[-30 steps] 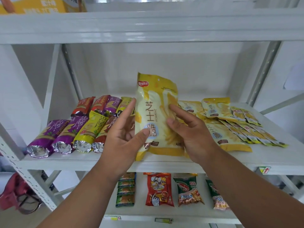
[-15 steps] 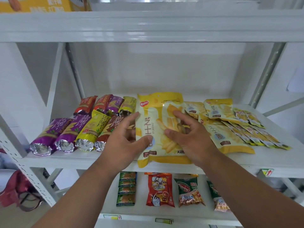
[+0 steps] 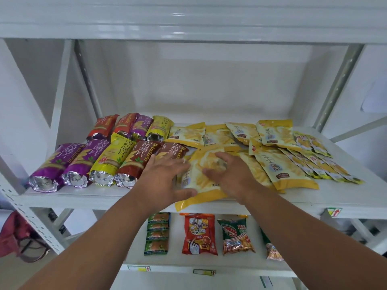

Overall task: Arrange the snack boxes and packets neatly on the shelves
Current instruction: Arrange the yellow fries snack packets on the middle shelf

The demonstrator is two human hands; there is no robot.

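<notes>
Nine foil-ended snack tubes [image 3: 100, 162] are counted on the middle shelf [image 3: 83, 195]: five in the front row, four behind. At least six large yellow packets [image 3: 278, 166] are seen beside them, with a fanned row of small yellow sachets [image 3: 322, 164] too overlapped to count. Two hands are seen. Four snack kinds are counted on the lower shelf [image 3: 240, 266].

Left hand [image 3: 165, 176]: flat on yellow packet [image 3: 201, 185], thumb at its front edge | right hand [image 3: 232, 174]: fingers spread on the packet | packet: lying at shelf [image 3: 314, 197] front | foil tubes [image 3: 100, 162]: left
</notes>
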